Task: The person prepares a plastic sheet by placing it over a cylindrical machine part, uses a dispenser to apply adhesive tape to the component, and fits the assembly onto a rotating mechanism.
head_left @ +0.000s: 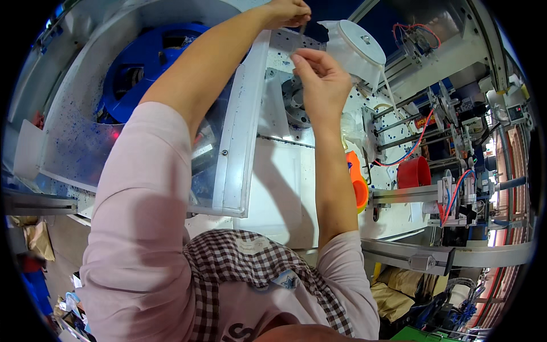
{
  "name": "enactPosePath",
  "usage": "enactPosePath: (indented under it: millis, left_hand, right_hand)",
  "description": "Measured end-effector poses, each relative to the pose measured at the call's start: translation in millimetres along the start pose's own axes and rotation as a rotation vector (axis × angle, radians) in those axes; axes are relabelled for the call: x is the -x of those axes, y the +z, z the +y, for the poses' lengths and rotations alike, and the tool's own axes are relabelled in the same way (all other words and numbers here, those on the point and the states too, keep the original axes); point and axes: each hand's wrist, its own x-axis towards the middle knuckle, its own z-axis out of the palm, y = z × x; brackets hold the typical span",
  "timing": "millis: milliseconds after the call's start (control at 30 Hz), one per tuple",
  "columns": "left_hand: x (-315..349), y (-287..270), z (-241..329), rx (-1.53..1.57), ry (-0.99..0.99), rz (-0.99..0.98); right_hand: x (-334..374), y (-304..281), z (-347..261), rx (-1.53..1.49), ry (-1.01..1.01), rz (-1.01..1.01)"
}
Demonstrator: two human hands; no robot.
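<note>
The person's left grip (288, 12) is at the far side of the counter (376, 225), above the right end of a pale tray (261, 62). Its thumb and fingers are drawn together on a thin strip (302, 28), faint and see-through, which hangs from the fingertips toward the right grip (323, 77). The strip is therefore at the far middle of the scene, between the two hands. The right grip is nearer, its forefinger and thumb brought close and the other fingers curled; whether it pinches the strip's lower end cannot be told.

Just right of the right grip stands a white drum (356, 48) with a round flat top. Nearer and to its left, partly behind the right wrist, is a round metal part (296, 102). On the left, the tray holds a big blue wheel (142, 62), with blue specks scattered around it; the left forearm crosses in front of its right side. Right of the right forearm lies an orange tape holder (358, 183), and farther right sits a red cup-shaped piece (414, 172) near metal rods (399, 134). Red and blue wires (454, 196) run over the machine parts at the right.
</note>
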Motion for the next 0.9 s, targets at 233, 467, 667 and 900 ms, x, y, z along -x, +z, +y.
enactPosePath:
  millis: [233,467,667,900]
  left_hand:
    - [8,9,19,0.075,0.043,-0.033]
    - [-18,27,27,-0.005,0.107,-0.056]
    - [-30,38,21,0.0,0.141,-0.103]
    - [-33,39,6,0.081,0.105,-0.174]
  right_hand:
    - [-4,-10,-16,-0.096,-0.001,0.032]
    - [-13,-32,-15,-0.183,0.039,0.031]
    - [-10,-36,-15,-0.198,0.07,0.042]
    - [-8,-38,-9,-0.219,0.083,0.053]
